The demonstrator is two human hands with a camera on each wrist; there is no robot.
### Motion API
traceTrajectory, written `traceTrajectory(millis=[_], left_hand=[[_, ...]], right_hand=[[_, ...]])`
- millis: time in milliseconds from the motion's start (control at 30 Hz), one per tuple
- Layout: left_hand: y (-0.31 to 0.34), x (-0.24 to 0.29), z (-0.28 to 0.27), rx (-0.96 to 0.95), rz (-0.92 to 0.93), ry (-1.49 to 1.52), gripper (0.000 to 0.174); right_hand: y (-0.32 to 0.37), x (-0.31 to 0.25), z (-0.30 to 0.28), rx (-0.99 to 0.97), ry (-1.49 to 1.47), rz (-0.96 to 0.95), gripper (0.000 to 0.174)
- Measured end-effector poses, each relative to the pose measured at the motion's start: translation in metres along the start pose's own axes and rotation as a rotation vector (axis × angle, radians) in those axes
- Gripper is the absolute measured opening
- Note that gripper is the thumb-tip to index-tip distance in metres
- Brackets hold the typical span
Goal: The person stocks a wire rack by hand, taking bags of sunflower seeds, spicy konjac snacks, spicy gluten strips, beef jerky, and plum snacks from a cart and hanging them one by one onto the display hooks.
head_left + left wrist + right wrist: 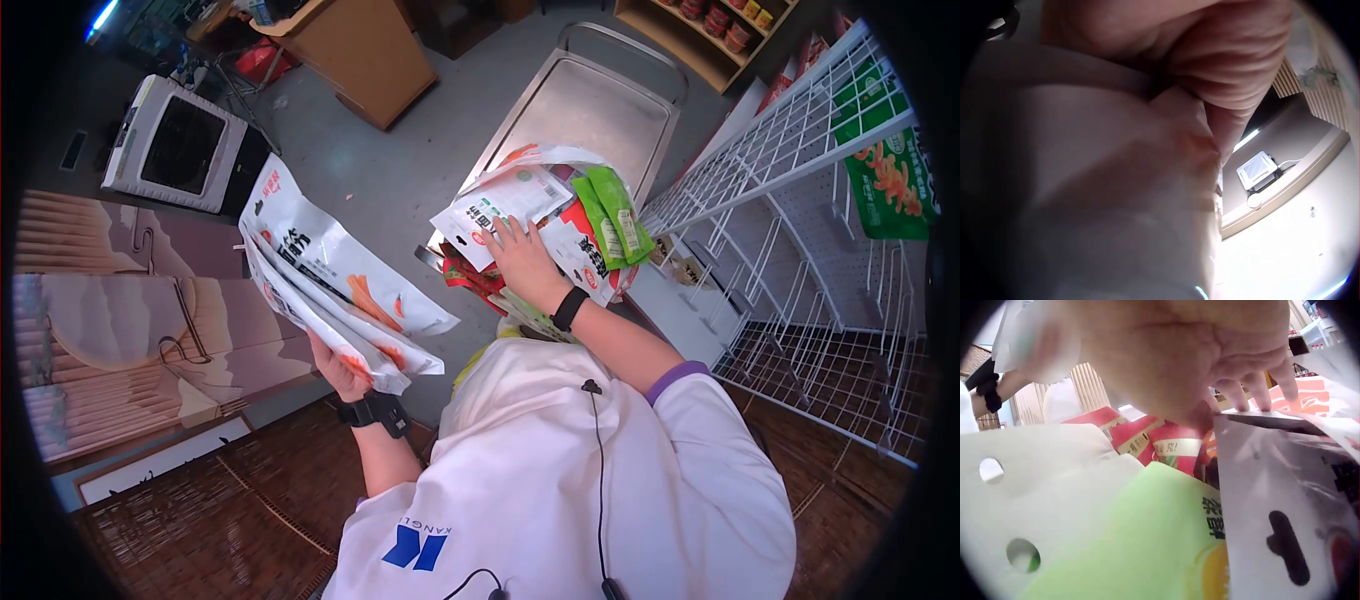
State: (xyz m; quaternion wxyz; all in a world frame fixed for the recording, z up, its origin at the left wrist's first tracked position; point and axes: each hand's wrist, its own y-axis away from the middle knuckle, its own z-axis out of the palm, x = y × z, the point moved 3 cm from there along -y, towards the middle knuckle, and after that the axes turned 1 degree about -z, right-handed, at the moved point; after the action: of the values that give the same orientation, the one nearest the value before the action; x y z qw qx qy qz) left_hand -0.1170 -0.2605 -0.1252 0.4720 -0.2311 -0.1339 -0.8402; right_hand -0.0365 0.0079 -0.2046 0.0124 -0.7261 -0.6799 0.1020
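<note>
My left hand [342, 368] grips several large white snack bags [335, 262] by their lower end, the bags fanned out and standing up from it. Close up in the left wrist view, the curled palm meets a crumpled white bag [1116, 194]. The right hand [530, 268] rests with spread fingers on a white snack packet [505, 205] at the top of a pile. Its straight fingers reach over the packet's edge in the right wrist view. Beside it lie green packets [612, 215], red packets [1175, 445] and a pale green bag [1141, 531].
The pile sits at the near end of a metal cart [590, 110]. A white wire rack [800, 290] with a green bag [888, 180] stands at the right. To the left are an air cooler [180, 145] and a patterned panel [150, 330]; a wooden counter [350, 60] stands farther off.
</note>
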Motion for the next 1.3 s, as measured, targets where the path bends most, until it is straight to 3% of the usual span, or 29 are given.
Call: traceTrajectory(millis=[67, 167, 233, 267, 400, 467, 533, 600, 700, 733, 767, 800, 833, 867, 900, 967, 1033, 1100, 1300], left_hand=[[0.009, 0.0, -0.003, 0.077, 0.008, 0.001, 0.051], [0.012, 0.0, -0.001, 0.138, 0.012, 0.003, 0.05], [0.009, -0.001, 0.003, 0.114, 0.007, 0.005, 0.05], [0.006, -0.001, 0.006, 0.083, -0.004, 0.013, 0.05], [-0.005, -0.002, 0.009, -0.02, -0.019, 0.042, 0.052], [-0.008, -0.004, 0.014, 0.021, -0.019, -0.039, 0.052], [-0.013, -0.008, 0.014, 0.098, -0.008, -0.205, 0.052], [-0.023, -0.001, 0.0, 0.053, -0.128, -0.134, 0.055], [-0.032, -0.005, 0.01, 0.236, -0.15, -0.102, 0.061], [-0.029, 0.0, -0.014, -0.19, 0.242, -0.79, 0.066], [-0.036, 0.003, -0.023, -0.285, 0.177, -0.772, 0.072], [-0.035, 0.007, -0.001, -0.503, 0.274, -0.81, 0.067], [-0.044, 0.002, -0.001, 0.118, -0.1, -0.337, 0.061], [-0.056, 0.002, 0.007, -0.514, -0.254, -0.121, 0.058], [-0.059, 0.001, 0.004, -0.312, -0.185, -0.312, 0.057], [-0.063, -0.002, 0.029, -0.339, -0.352, -0.055, 0.056], [-0.064, 0.0, 0.044, -0.326, -0.383, -0.022, 0.056], [-0.064, -0.005, 0.066, -0.29, -0.416, -0.022, 0.056], [-0.063, -0.017, 0.08, -0.326, -0.502, -0.093, 0.05]], right_hand=[[-0.002, 0.001, 0.006, -0.026, 0.046, 0.003, 0.045], [-0.003, 0.008, 0.0, 0.142, -0.027, -0.025, 0.031], [-0.01, 0.015, -0.028, 0.133, -0.336, 0.105, 0.014], [-0.011, 0.019, -0.048, 0.392, -0.403, 0.084, 0.006], [0.02, 0.073, -0.103, 0.301, -0.997, 0.615, 0.017], [0.041, 0.084, -0.139, 0.694, -1.574, 0.587, 0.022], [0.064, 0.097, -0.168, 0.827, -1.653, 0.603, 0.023], [0.087, 0.091, -0.199, 0.939, -1.807, 0.579, 0.027], [0.122, 0.082, -0.238, 1.02, -1.786, 0.466, 0.03], [0.134, 0.077, -0.246, 1.046, -1.715, 0.433, 0.032], [0.145, 0.073, -0.248, 1.093, -1.652, 0.426, 0.032], [0.158, 0.07, -0.249, 1.169, -1.563, 0.455, 0.032], [0.173, 0.068, -0.255, 1.247, -1.472, 0.471, 0.032], [0.186, 0.063, -0.268, 1.29, -1.41, 0.461, 0.032], [0.196, 0.055, -0.279, 1.33, -1.367, 0.437, 0.032], [0.208, 0.045, -0.302, 1.383, -1.307, 0.397, 0.031], [0.225, 0.039, -0.332, 1.508, -1.008, 0.458, 0.029], [0.249, 0.059, -0.355, 1.574, -0.94, 0.511, 0.028], [0.27, 0.088, -0.429, 1.64, -0.881, 0.429, 0.028]])
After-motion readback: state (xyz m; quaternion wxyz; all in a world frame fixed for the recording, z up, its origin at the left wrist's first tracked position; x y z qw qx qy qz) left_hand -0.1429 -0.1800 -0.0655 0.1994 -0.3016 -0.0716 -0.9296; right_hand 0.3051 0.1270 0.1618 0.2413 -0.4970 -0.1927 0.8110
